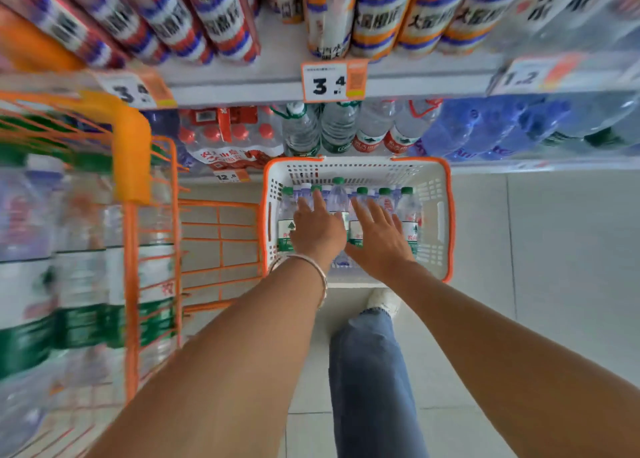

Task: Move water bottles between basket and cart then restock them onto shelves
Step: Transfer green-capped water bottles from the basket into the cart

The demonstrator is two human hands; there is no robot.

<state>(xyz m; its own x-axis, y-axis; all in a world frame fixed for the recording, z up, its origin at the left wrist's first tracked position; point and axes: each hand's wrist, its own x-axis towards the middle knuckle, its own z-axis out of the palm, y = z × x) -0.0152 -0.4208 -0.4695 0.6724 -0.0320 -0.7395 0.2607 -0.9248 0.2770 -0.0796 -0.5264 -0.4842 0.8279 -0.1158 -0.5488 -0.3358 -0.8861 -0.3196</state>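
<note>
Motion blur smears the bottles in the orange cart (152,249) at the frame's left. Both hands cover several basket bottles (410,222). The upper shelf's bottles (377,14) are cropped by the top edge.

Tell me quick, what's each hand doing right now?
Left hand: open, fingers spread over the water bottles in the basket, holding nothing.
Right hand: open, also empty.

Both hands over the white basket (437,215) w/ orange rim on the floor, L hand (317,230) & R hand (377,237) spread open, fingers on green-capped water bottles (408,215) standing inside, orange cart (152,235) of bottles just left, shelves (263,86) beyond.
</note>
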